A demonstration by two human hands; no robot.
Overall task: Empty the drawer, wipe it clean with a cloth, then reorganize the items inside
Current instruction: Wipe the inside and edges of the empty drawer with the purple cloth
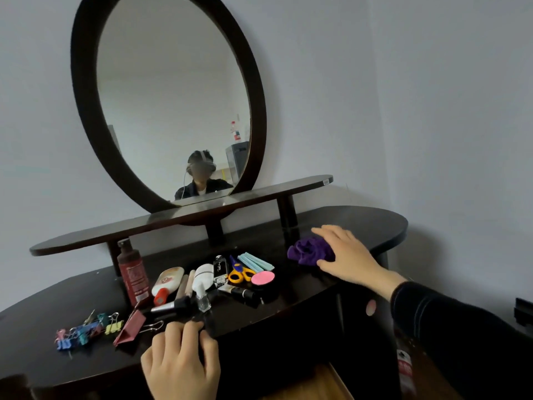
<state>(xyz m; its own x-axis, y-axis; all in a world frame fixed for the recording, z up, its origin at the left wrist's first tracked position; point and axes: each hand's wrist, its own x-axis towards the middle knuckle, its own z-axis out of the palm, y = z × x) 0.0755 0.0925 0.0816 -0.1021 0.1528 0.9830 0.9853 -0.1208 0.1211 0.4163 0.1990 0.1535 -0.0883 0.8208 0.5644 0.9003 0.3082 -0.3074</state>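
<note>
Resting on the purple cloth [308, 251] at the dressing table's [375, 223] right end, the right hand [349, 255] lies with fingers spread, not clenched — the left hand [180, 365] curls round a small dark object [206, 323] at the front edge, beside heaped toiletries [202, 281] and binder clips [86, 330]

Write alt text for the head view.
A right hand rests on a purple cloth on a dressing table; the left hand pinches a small dark item beside cosmetics, scissors and binder clips, below an oval mirror.
</note>
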